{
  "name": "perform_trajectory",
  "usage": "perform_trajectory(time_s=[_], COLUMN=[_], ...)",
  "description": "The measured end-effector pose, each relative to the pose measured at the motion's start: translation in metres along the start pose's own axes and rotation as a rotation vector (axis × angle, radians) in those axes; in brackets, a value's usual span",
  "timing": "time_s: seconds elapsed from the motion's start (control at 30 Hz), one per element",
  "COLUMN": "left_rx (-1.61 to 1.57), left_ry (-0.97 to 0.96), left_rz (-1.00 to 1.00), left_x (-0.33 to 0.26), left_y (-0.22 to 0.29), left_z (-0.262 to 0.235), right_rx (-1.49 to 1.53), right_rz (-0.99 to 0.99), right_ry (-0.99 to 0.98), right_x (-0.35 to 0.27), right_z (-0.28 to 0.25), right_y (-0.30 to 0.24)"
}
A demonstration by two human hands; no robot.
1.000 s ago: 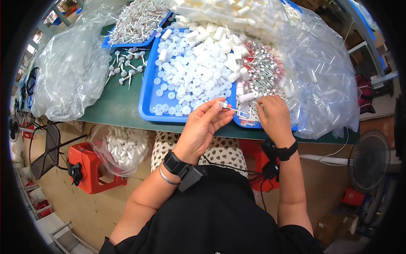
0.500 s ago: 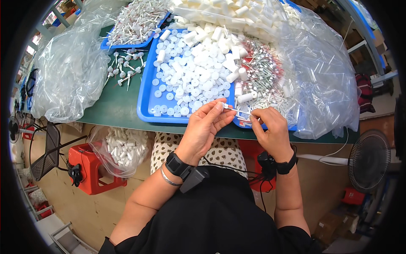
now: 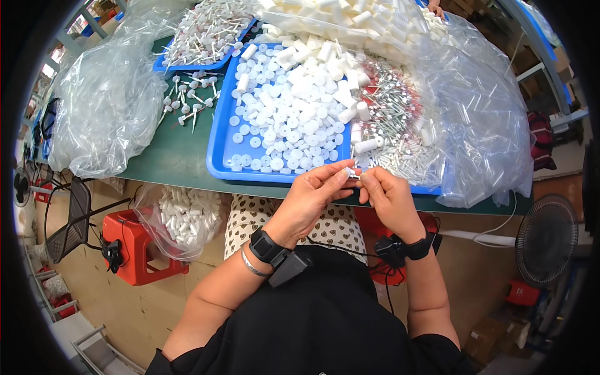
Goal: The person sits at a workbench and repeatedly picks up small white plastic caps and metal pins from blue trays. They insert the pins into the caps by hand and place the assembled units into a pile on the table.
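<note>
My left hand (image 3: 312, 199) pinches a small white plastic piece (image 3: 351, 172) between thumb and forefinger, just over the near edge of the trays. Close against it, my right hand (image 3: 390, 201) is closed at the fingertips on a thin white stick whose end meets that piece; most of the stick is hidden by fingers. Beyond my left hand, translucent white discs (image 3: 275, 134) and white foam cylinders (image 3: 325, 51) fill a blue tray (image 3: 217, 150). Past my right hand lies a heap of thin pins (image 3: 394, 100) with white and red parts.
Clear plastic bags lie left (image 3: 103, 112) and right (image 3: 481, 119) on the green table (image 3: 165, 147). Finished-looking stemmed discs fill a far blue tray (image 3: 206, 31). Another person's hand (image 3: 435, 9) shows at the far edge. A red stool (image 3: 134, 250) and black fan (image 3: 547, 237) stand below.
My hands have come together, and the stick that stretched between them is now mostly covered. Both have shifted slightly right and nearer. Another person's hand has appeared at the far edge.
</note>
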State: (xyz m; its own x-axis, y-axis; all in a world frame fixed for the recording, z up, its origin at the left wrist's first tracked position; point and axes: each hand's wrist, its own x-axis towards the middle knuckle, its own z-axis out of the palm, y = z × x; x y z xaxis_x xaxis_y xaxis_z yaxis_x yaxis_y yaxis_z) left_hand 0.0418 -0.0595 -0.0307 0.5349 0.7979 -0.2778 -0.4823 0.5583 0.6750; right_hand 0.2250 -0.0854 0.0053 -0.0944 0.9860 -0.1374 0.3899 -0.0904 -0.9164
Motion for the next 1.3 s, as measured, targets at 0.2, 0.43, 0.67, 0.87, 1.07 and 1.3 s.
perform_trajectory(time_s=[0.2,0.43,0.67,0.87,1.07,1.3], left_rx=[0.280,0.143,0.304,1.308,1.652,1.531], left_ry=[0.083,0.465,0.583,0.193,0.197,0.249], left_rz=[0.061,0.677,0.567,0.565,0.752,0.736], left_x=[-0.010,-0.001,0.007,0.034,0.038,0.038], left_y=[0.020,0.134,0.159,0.069,0.050,0.052], left_z=[0.000,-0.118,-0.136,-0.060,-0.034,-0.037], right_rx=[-0.089,-0.699,-1.131,-1.263,-1.191,-0.924], right_rz=[-0.137,-0.367,-0.397,-0.325,-0.400,-0.336], right_ry=[0.005,0.440,0.354,0.307,0.348,0.397], right_x=[-0.002,0.022,0.058,0.065,0.047,0.037], right_z=[0.007,-0.043,-0.053,-0.055,-0.062,-0.068], right_y=[-0.002,0.011,0.036,0.042,0.022,0.010])
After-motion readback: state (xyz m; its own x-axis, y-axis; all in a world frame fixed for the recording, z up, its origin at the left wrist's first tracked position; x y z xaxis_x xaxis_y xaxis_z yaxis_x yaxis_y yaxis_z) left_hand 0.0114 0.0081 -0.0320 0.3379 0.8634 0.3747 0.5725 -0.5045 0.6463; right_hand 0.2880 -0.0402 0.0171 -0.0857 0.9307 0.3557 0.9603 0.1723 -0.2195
